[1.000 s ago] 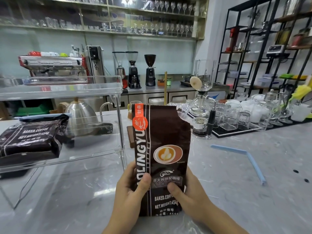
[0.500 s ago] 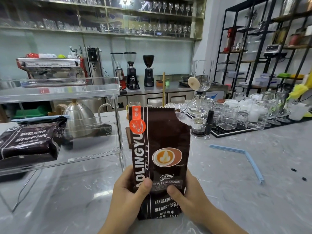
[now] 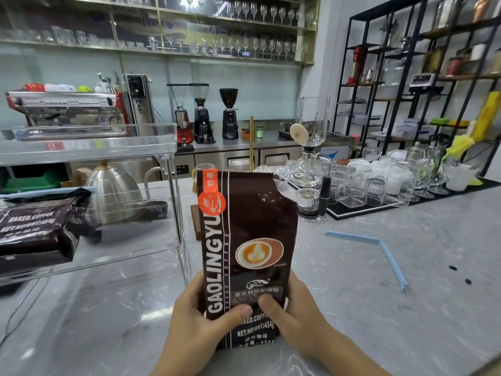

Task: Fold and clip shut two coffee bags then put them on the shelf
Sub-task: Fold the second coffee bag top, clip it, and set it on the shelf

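On the grey marble worktop, a clear acrylic shelf carries one clipped coffee bag on its lower tier. I hold the second coffee bag upright, unfolded, my left hand and right hand curled round its base, thumbs pressing the front. The blue clip lies open, well apart to the right.
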`<control>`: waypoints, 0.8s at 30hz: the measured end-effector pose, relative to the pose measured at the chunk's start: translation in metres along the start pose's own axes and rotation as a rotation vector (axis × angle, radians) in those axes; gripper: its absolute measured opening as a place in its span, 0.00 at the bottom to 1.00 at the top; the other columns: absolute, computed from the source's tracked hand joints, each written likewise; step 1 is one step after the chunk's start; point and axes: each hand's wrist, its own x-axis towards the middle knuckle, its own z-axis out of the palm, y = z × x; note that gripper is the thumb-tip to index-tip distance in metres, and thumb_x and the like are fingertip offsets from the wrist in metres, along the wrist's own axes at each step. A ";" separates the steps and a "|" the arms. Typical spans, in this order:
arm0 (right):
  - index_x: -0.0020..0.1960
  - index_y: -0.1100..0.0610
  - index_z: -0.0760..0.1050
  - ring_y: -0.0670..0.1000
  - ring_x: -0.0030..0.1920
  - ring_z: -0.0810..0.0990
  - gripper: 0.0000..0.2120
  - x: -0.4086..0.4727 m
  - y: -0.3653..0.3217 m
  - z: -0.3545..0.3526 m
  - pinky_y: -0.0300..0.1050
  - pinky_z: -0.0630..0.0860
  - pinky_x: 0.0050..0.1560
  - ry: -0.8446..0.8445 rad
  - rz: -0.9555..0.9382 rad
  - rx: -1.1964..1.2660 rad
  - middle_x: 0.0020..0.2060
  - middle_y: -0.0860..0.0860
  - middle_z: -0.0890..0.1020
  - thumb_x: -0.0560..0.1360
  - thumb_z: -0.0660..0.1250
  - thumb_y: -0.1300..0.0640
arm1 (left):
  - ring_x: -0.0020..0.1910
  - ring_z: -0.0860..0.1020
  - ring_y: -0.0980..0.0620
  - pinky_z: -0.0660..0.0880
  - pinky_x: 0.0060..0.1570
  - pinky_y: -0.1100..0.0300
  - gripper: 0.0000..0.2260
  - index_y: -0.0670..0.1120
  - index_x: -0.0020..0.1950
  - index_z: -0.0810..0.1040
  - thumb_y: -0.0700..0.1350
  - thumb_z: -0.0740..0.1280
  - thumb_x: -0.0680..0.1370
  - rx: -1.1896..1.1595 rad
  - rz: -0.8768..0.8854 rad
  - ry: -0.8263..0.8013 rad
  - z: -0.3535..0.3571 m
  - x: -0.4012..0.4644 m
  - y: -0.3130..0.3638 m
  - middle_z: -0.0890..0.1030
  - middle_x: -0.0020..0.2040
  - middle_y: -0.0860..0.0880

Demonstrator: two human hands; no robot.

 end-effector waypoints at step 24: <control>0.50 0.62 0.81 0.53 0.44 0.86 0.13 0.020 -0.067 -0.008 0.44 0.81 0.45 0.110 -0.145 0.262 0.43 0.56 0.88 0.67 0.77 0.61 | 0.47 0.87 0.41 0.84 0.42 0.56 0.31 0.43 0.56 0.81 0.44 0.83 0.54 -0.067 -0.169 -0.115 -0.009 -0.003 0.003 0.88 0.48 0.40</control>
